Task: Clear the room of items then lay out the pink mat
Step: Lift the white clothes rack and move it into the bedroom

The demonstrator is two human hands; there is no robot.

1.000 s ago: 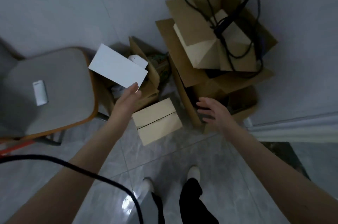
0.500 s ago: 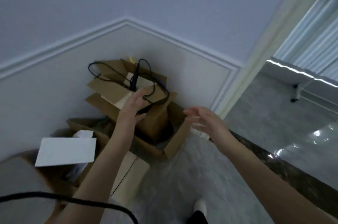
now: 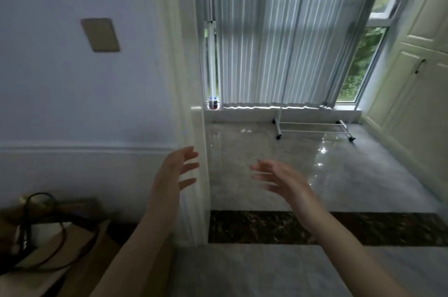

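A glossy grey marble floor [image 3: 278,158] stretched open ahead of both hands, bare as far as the window wall. A pale lilac wall [image 3: 72,90] with a raised moulding band filled the space to the left of the left hand. Long white vertical blinds [image 3: 266,42] hung beyond the hands at the far edge of that floor. Cream panelled cupboard doors [image 3: 412,93] closed off the right side, well apart from the right hand. A white door-frame post [image 3: 194,127] stood just beside the left hand's fingertips. A dark brown marble threshold strip [image 3: 266,226] crossed the floor below the hands. A white wheeled clothes rack [image 3: 312,127] stood far ahead, near the blinds. Brown cardboard boxes [image 3: 72,248] draped with a black cable [image 3: 43,236] sat low to the left of the left forearm. The left hand [image 3: 173,173] and right hand [image 3: 278,179] were raised apart, palms facing, fingers spread, holding nothing. No pink mat was in view.
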